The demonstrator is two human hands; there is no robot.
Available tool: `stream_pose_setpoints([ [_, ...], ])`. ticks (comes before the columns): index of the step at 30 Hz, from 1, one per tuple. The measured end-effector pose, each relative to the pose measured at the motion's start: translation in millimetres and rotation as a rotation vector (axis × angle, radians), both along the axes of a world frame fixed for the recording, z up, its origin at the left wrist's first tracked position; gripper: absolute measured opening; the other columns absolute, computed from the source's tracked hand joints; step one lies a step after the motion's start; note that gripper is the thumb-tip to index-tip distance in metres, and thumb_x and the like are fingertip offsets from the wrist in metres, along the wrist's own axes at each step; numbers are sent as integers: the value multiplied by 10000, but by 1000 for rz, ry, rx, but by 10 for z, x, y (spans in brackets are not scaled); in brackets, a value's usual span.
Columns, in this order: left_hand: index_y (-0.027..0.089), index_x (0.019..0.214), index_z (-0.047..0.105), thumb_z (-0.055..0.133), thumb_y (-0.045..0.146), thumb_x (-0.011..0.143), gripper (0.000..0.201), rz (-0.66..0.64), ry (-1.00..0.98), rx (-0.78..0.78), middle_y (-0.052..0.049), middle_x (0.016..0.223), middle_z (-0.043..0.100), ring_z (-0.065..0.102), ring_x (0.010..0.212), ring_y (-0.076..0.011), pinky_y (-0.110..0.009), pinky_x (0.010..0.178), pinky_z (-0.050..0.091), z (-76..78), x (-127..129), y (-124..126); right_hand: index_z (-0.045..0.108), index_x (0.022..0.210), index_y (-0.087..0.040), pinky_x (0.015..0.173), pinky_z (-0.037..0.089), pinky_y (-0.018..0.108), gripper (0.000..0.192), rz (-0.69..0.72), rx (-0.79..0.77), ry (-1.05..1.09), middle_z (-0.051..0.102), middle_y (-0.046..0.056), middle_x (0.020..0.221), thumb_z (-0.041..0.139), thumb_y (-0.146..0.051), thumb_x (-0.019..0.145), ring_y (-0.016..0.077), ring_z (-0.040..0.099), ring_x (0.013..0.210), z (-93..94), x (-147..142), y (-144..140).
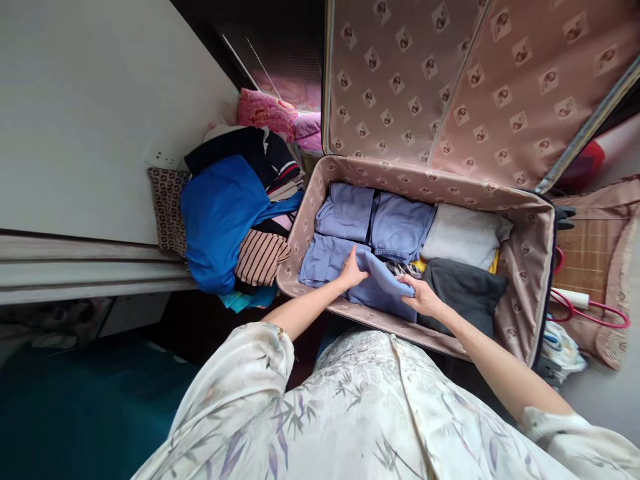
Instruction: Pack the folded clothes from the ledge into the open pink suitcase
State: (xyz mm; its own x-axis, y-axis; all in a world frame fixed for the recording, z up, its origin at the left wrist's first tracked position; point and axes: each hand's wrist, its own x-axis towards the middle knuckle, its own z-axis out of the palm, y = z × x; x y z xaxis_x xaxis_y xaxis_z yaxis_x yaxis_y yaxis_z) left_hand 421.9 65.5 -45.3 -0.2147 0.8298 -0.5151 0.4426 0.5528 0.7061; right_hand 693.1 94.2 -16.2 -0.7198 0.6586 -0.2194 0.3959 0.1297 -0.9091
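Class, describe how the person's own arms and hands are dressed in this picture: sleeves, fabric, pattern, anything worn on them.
Both forearms are bare. The left hand and right hand wear no gloves, and no rings or watch can be seen. Loose sleeves end near the elbows, made of pale cream fabric printed with grey and lilac bamboo-like leaves, matching the garment on the body.

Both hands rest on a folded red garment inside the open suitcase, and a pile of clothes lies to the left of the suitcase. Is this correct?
Not quite. The head view shows that the folded garment under the left hand and right hand is lavender-blue, not red. The rest holds: it lies inside the open suitcase, and a pile of clothes lies to its left.
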Motion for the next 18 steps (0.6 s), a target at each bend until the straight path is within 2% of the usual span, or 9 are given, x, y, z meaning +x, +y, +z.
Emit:
stream_pose_setpoints([
  [3,145,1392,581,934,204,575,892,11,-455,-123,-173,1398,656,589,1336,-345,-491,1154,446,-32,-138,42,556,887,-222,717,454,267,170,-358,-162,53,587,-31,786,622,-287,745,143,502,708,138,64,-80],
  [5,130,1222,682,991,276,498,801,-44,-716,-272,-157,1238,744,665,1218,-352,-509,1091,501,-45,-185,37,531,853,-231,675,447,254,223,-605,-314,116,541,-50,733,665,-349,717,136,481,682,135,97,-68],
  [7,128,1135,710,1023,364,450,789,-58,-838,-377,-158,1177,765,691,1166,-362,-517,1057,525,-54,-174,27,529,870,-232,663,471,269,316,-800,-517,167,571,-38,747,700,-392,658,153,517,691,54,135,-25],
  [9,138,1172,692,999,474,504,809,1,-836,-370,-167,1219,751,687,1177,-364,-508,1043,536,-72,-115,21,534,920,-228,671,506,302,418,-921,-664,163,623,-4,795,720,-445,614,186,571,722,-80,184,27],
  [10,144,1226,668,972,510,555,822,28,-795,-338,-172,1267,732,675,1205,-360,-497,1051,534,-86,-75,17,537,957,-227,691,526,322,465,-947,-683,137,649,17,837,717,-487,615,206,601,756,-157,208,49],
  [12,161,1357,588,942,476,616,879,24,-647,-287,-173,1363,682,640,1270,-342,-468,1087,513,-130,8,0,536,1051,-230,774,560,363,538,-919,-608,42,688,57,963,689,-564,657,243,650,877,-309,246,76],
  [15,157,1516,432,937,244,577,1069,-125,-332,-304,-190,1430,628,597,1327,-356,-465,1139,466,-224,119,-62,500,1268,-202,954,544,436,661,-707,-374,-219,681,136,1200,678,-527,721,298,657,1099,-490,245,57],
  [18,88,1560,358,858,96,586,1095,-191,-126,-263,-249,1427,601,567,1345,-417,-491,1158,421,-307,202,-130,391,1442,-122,1019,510,472,755,-557,-216,-473,663,207,1258,627,-376,772,345,664,1149,-587,204,-10],
])
